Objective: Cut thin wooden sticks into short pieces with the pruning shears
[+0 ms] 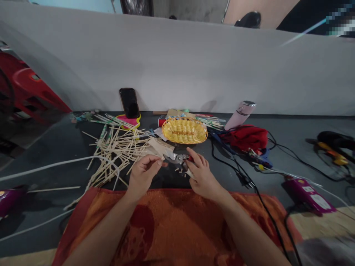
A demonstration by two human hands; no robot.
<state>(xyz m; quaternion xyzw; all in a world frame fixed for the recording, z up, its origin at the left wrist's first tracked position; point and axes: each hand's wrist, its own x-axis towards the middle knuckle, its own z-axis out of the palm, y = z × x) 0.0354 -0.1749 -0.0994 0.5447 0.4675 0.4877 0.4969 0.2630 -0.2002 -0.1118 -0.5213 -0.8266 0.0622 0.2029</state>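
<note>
Orange cloth (166,225), patterned in red, spread at the near edge of the bench (55,147); both forearms cross it.

Purple object (9,197), far left, partly cut off; white cords run beside it.

Heap of pale sticks (116,151), loose and crossing, left of centre, with printed wrappers behind it.

Black phone (129,102), propped upright against the white wall, standing on a pink and yellow mat.

Left hand (142,173), fingers pinched together on something small that cannot be made out, its fingertips just beside the cutter's blades.

Metal cutters (177,158), red-handled, between the two hands, blades pointing left. Whether the blades are open cannot be told.

Cut stick bits (179,170), a few short pieces lying on the bench just below the cutters.

Right hand (201,173), fingers curled about the cutter's handles.

Yellow woven basket (184,130), oval, just behind the hands.

Pink flask (240,114), leaning, right of the basket.

Red cloth (245,136), bunched, with black cables trailing from it toward the near edge.

Purple device (309,194), flat on the bench at right.

Yellow and black tool (331,147), far right.
</note>
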